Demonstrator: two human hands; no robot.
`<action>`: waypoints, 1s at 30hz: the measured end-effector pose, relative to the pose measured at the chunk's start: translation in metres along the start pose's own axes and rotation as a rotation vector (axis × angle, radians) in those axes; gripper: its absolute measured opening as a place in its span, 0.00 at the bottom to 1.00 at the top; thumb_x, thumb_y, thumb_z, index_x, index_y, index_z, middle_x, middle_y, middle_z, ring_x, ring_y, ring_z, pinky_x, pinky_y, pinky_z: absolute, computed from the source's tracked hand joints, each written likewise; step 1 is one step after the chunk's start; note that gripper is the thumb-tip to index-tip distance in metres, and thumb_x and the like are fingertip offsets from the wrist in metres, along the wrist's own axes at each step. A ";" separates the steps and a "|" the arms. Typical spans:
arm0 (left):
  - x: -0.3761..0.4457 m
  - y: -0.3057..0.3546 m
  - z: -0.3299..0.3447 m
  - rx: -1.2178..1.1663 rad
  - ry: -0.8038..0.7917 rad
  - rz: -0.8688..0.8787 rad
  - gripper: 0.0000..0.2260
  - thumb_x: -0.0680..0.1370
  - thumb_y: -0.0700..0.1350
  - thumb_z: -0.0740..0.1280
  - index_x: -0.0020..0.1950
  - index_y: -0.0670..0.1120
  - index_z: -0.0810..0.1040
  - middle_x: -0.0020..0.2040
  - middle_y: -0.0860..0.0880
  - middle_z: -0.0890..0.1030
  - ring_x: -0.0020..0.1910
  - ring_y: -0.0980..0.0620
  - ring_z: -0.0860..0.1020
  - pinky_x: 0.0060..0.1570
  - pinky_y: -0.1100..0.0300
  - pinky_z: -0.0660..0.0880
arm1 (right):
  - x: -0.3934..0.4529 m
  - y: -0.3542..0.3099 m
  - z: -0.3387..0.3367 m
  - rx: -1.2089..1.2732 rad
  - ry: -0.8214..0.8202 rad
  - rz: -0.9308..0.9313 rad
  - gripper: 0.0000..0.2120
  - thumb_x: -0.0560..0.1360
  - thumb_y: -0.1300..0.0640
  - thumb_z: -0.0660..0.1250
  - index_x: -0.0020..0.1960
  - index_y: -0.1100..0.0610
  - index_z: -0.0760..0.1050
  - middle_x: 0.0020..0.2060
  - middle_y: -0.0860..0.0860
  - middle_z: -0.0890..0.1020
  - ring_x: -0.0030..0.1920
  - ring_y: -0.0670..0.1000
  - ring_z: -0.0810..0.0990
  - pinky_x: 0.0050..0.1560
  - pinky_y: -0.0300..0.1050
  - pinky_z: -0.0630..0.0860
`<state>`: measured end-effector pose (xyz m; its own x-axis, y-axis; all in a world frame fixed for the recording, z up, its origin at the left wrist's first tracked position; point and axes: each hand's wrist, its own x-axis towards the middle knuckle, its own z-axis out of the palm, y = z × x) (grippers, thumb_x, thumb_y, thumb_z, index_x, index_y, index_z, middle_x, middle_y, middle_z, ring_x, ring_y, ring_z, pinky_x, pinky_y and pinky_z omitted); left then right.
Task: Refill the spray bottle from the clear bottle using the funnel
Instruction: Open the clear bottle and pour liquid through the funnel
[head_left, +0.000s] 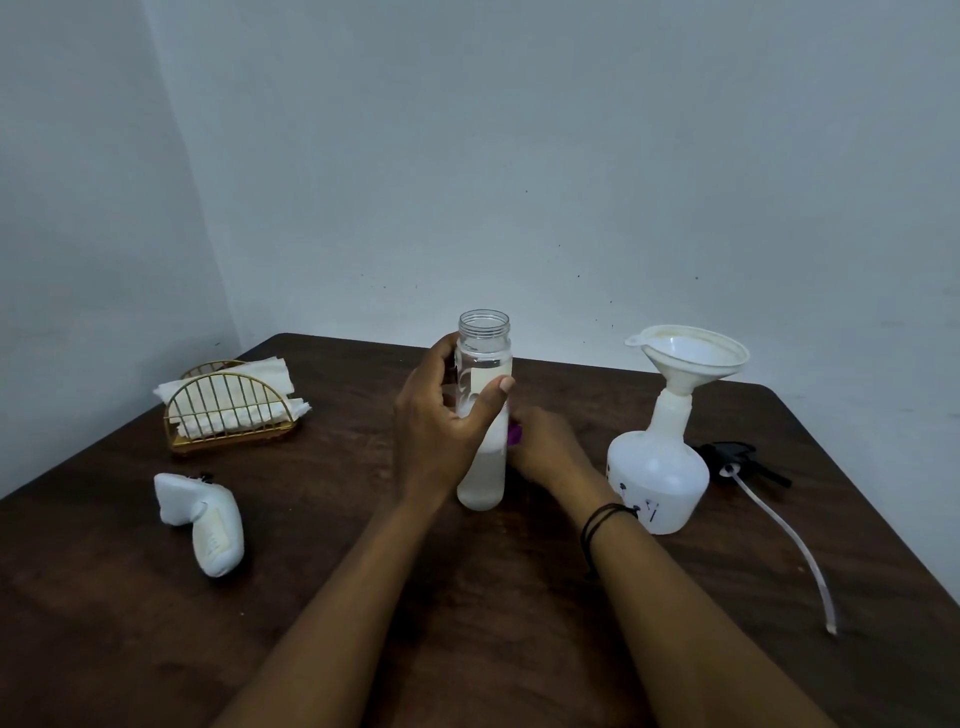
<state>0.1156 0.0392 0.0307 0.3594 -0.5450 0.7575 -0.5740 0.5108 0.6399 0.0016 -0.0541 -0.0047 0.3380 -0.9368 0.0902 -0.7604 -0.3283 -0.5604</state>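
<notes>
Now, with the left hand (441, 421) wrapped around the uncapped clear bottle (483, 415) at table centre and the right hand (545, 447) holding something purple just behind it, lift steadily and tip slowly over the funnel (691, 358) seated in the spray bottle (657, 478) to the right.

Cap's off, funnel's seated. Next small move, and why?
Probably lift the clear bottle, which the left hand grips, toward the funnel seated in the spray bottle. Its mouth is open; the right hand holds something purple beside it.
</notes>
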 end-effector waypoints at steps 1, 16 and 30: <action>0.000 0.000 0.000 -0.002 -0.002 -0.001 0.26 0.73 0.60 0.70 0.66 0.49 0.75 0.57 0.55 0.82 0.53 0.56 0.81 0.47 0.53 0.81 | -0.001 0.000 0.000 0.003 0.005 -0.005 0.12 0.76 0.50 0.69 0.56 0.55 0.79 0.52 0.54 0.84 0.51 0.57 0.82 0.54 0.53 0.80; 0.001 -0.003 0.000 -0.040 -0.006 -0.003 0.17 0.82 0.55 0.59 0.66 0.49 0.77 0.55 0.54 0.83 0.51 0.56 0.81 0.47 0.49 0.79 | -0.045 -0.061 -0.038 0.679 0.290 -0.445 0.16 0.80 0.44 0.58 0.57 0.53 0.77 0.49 0.48 0.83 0.49 0.46 0.82 0.49 0.45 0.79; -0.002 0.006 0.002 -0.101 -0.047 0.005 0.17 0.83 0.51 0.57 0.67 0.48 0.77 0.58 0.51 0.83 0.57 0.56 0.81 0.53 0.49 0.79 | -0.074 -0.040 -0.041 0.745 0.214 -0.369 0.27 0.75 0.62 0.73 0.65 0.37 0.71 0.60 0.41 0.81 0.60 0.41 0.80 0.55 0.35 0.76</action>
<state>0.1098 0.0418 0.0321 0.3199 -0.5717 0.7555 -0.4983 0.5767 0.6474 -0.0158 0.0229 0.0452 0.3230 -0.8132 0.4842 -0.0346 -0.5214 -0.8526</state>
